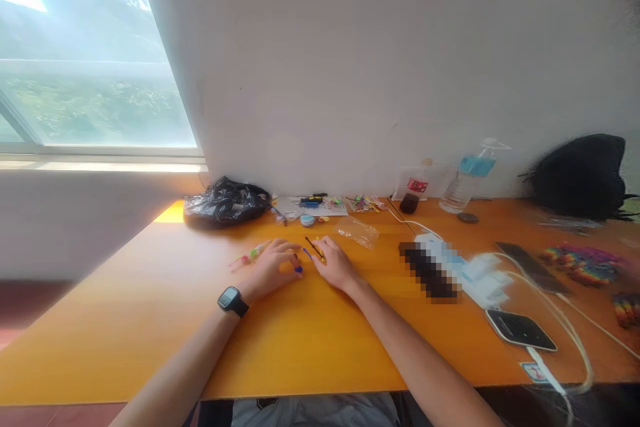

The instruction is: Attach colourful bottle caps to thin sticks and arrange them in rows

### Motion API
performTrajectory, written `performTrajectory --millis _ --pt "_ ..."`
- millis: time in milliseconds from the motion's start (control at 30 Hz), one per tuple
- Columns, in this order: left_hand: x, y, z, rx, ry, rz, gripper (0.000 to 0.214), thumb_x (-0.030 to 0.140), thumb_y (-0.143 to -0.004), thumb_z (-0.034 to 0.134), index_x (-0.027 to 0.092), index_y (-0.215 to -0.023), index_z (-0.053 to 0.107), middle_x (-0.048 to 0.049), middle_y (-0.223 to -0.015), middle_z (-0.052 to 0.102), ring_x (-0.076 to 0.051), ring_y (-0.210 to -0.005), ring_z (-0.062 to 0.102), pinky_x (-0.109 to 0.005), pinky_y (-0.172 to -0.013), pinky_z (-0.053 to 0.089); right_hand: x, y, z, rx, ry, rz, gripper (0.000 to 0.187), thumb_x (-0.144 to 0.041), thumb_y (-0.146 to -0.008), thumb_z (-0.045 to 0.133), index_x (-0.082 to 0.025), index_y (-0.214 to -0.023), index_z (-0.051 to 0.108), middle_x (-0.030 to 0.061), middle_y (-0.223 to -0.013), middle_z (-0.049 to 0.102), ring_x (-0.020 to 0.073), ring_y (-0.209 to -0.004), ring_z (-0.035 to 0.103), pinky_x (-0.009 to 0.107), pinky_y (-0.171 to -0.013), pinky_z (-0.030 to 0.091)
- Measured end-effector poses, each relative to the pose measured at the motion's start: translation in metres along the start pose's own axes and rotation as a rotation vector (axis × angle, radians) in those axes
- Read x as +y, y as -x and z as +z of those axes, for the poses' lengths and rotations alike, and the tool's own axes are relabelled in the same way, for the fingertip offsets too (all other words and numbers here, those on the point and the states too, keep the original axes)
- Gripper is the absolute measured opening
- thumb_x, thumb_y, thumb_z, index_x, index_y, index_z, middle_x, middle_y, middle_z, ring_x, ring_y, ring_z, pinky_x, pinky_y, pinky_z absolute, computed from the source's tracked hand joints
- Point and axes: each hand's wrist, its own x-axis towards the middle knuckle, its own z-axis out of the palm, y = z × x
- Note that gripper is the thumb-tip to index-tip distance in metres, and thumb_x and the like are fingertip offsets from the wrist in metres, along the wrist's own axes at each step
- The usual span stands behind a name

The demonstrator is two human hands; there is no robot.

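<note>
My left hand, with a black watch on its wrist, rests on the orange table with its fingers curled around a small blue piece. My right hand lies close beside it, fingertips pinching thin dark and yellow strands on the tabletop. A pink and green tool lies just left of my left hand.
A black plastic bag, small colourful craft bits, a clear bag, a dark jar and a water bottle line the wall. A power strip, cables, phones and coloured bands lie to the right.
</note>
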Motion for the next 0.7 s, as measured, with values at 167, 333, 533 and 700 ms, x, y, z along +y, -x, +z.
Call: performTrajectory --millis 167,333,533,700 --pt "-0.010 -0.001 -0.003 -0.020 -0.076 -0.074 0.008 0.030 -0.091 0.068 0.026 -0.096 0.073 -0.0071 -0.134 0.069 -0.028 -0.128 0.061 -0.046 -0.112 0.048 -0.002 -0.001 -0.005 -0.014 0.145 -0.017 0.021 -0.025 -0.096 0.061 -0.022 -0.114 0.070 0.0093 -0.113 0.064 0.0243 -0.110 0.058 0.036 -0.099 0.047" --pt "-0.008 0.002 0.002 -0.084 -0.079 -0.130 0.034 0.035 -0.094 0.061 0.025 -0.126 0.065 -0.0090 -0.154 0.054 -0.029 -0.143 0.051 -0.051 -0.125 0.033 0.017 -0.005 -0.022 0.090 0.425 0.230 0.031 -0.033 -0.098 0.056 -0.018 -0.119 0.073 0.0179 -0.146 0.053 0.0349 -0.135 0.044 0.049 -0.114 0.033" --pt "-0.004 -0.001 0.006 -0.145 -0.054 -0.173 0.039 0.029 -0.101 0.049 0.026 -0.138 0.061 -0.0092 -0.157 0.052 -0.027 -0.148 0.045 -0.051 -0.126 0.033 0.049 -0.006 -0.037 -0.043 0.553 0.495 0.038 -0.035 -0.097 0.055 -0.011 -0.122 0.072 0.0239 -0.131 0.063 0.0407 -0.132 0.047 0.057 -0.109 0.033" --pt "-0.007 0.000 0.009 -0.101 -0.085 -0.150 0.041 0.026 -0.099 0.054 0.021 -0.139 0.061 -0.0147 -0.154 0.054 -0.030 -0.145 0.049 -0.053 -0.123 0.037 0.059 -0.009 -0.042 -0.001 0.573 0.446 0.032 -0.035 -0.094 0.059 -0.016 -0.114 0.075 0.0234 -0.133 0.061 0.0401 -0.127 0.052 0.056 -0.106 0.037"
